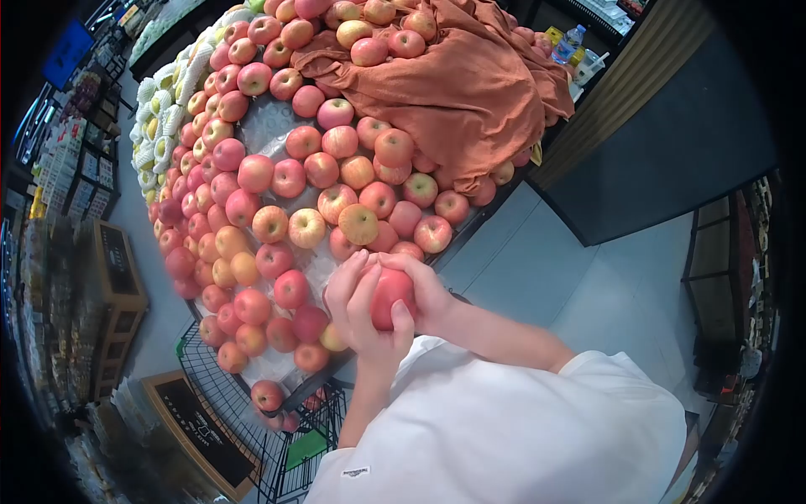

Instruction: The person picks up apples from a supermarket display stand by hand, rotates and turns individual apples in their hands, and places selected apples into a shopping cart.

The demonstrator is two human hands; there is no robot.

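Both of my hands are wrapped around one red apple point(393, 296), close in front of my white shirt. My left hand point(351, 304) covers its left side, with the thumb across the front. On the far right side, my right hand point(426, 290) curls its fingers over the top. Just beyond the hands lies a broad heap of red and yellow apples point(290, 178) on a display stand. A yellowish apple point(358, 223) sits on the heap right above my fingertips.
An orange-brown cloth point(453, 92) covers the heap's far right part. Fruit in white foam nets point(155, 126) lines the left edge. A wire shopping cart point(220, 382) with several apples stands below left. A dark panel point(638, 160) rises at right. Bottles point(569, 44) stand at the back.
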